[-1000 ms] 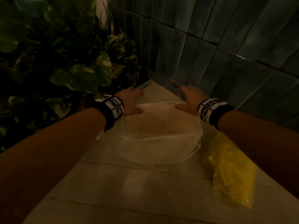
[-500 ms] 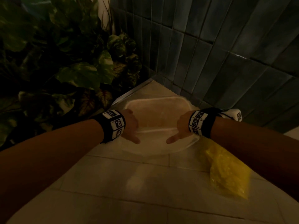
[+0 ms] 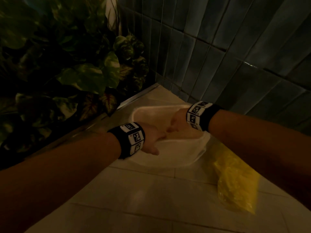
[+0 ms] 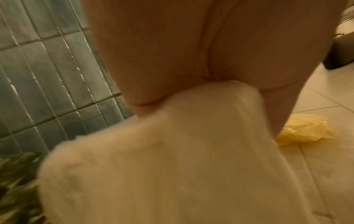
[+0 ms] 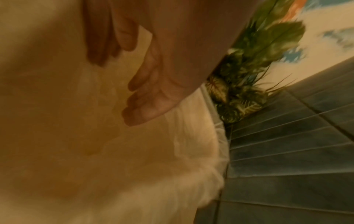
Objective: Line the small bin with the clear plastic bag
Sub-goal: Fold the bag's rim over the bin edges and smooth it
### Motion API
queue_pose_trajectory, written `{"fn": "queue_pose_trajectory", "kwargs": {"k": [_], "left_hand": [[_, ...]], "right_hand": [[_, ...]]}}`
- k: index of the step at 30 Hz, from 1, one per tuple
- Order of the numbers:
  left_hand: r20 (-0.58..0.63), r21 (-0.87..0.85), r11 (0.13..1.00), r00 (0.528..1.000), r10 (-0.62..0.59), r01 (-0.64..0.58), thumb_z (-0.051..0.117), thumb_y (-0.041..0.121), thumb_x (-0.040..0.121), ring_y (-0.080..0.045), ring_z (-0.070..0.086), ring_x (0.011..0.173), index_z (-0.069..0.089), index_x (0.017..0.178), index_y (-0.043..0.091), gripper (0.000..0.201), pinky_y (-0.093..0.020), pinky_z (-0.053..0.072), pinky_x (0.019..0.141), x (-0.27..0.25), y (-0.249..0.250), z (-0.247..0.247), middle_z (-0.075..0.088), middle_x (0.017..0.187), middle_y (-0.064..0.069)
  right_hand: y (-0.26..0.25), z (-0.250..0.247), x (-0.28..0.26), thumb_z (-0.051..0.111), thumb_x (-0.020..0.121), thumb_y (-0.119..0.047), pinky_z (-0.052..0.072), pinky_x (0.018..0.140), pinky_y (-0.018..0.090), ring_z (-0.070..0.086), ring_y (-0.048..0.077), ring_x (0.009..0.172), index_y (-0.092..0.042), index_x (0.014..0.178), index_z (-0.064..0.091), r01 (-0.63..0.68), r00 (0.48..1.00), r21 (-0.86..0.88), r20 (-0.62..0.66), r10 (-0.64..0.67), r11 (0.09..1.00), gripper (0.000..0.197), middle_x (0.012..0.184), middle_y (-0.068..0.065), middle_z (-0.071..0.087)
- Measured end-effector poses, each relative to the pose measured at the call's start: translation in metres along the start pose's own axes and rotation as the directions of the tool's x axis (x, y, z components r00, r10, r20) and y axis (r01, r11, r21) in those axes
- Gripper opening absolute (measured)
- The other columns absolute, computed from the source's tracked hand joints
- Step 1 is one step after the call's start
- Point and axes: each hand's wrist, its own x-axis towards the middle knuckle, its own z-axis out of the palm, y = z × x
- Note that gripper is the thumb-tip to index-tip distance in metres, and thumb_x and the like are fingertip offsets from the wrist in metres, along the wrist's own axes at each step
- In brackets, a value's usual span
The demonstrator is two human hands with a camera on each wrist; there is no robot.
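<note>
Both hands: over the small bin, at 12 o'clock.
Left hand: grips the clear plastic bag at the rim.
Right hand: fingers loosely spread inside the bag, holding nothing.

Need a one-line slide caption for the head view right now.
Both hands, left hand and right hand, over the bag-lined small bin, yellow bag beside it.

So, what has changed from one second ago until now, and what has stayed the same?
Both hands came off the far rim of the small bin and drew in toward its near side. Now the left hand grips the near rim over the clear plastic bag, and the right hand reaches open-fingered into the lined opening. The bin and the yellow bag stayed in place.
</note>
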Motion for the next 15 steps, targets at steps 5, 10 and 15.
{"fn": "queue_pose_trajectory", "kwargs": {"k": [5, 10, 15], "left_hand": [[0.027, -0.119, 0.993, 1.0, -0.013, 0.016, 0.052, 0.033, 0.094, -0.022, 0.062, 0.101, 0.056, 0.123, 0.022, 0.032, -0.032, 0.05, 0.079, 0.012, 0.0, 0.011, 0.062, 0.12, -0.001], [0.059, -0.112, 0.994, 0.998, 0.007, 0.0, 0.049, 0.023, 0.093, -0.021, 0.064, 0.089, 0.063, 0.111, 0.022, 0.023, -0.034, 0.055, 0.077, 0.018, -0.004, 0.013, 0.066, 0.106, 0.0], [0.018, -0.102, 0.993, 0.998, 0.061, -0.058, 0.049, 0.02, 0.094, -0.016, 0.057, 0.075, 0.056, 0.124, 0.023, 0.031, -0.03, 0.05, 0.07, 0.019, -0.005, 0.014, 0.059, 0.096, 0.006]], "right_hand": [[-0.011, 0.007, 0.043, 0.047, 0.092, -0.046, 0.047, 0.084, 0.034, 0.062, 0.028, 0.098, -0.028, 0.119, 0.061, -0.027, 1.0, -0.205, 0.006, 0.029, 0.978, 0.035, 0.114, -0.002, 0.062], [0.006, 0.038, 0.134, 0.039, 0.064, -0.081, 0.051, 0.081, 0.04, 0.067, 0.026, 0.084, -0.027, 0.095, 0.061, -0.137, 0.978, -0.245, 0.122, 0.17, 0.96, 0.066, 0.093, -0.005, 0.066], [-0.009, 0.03, 0.126, 0.053, 0.09, -0.045, 0.051, 0.078, 0.034, 0.059, 0.03, 0.11, -0.023, 0.125, 0.057, -0.137, 0.972, -0.253, 0.154, 0.18, 0.958, 0.042, 0.132, 0.003, 0.058]]}}
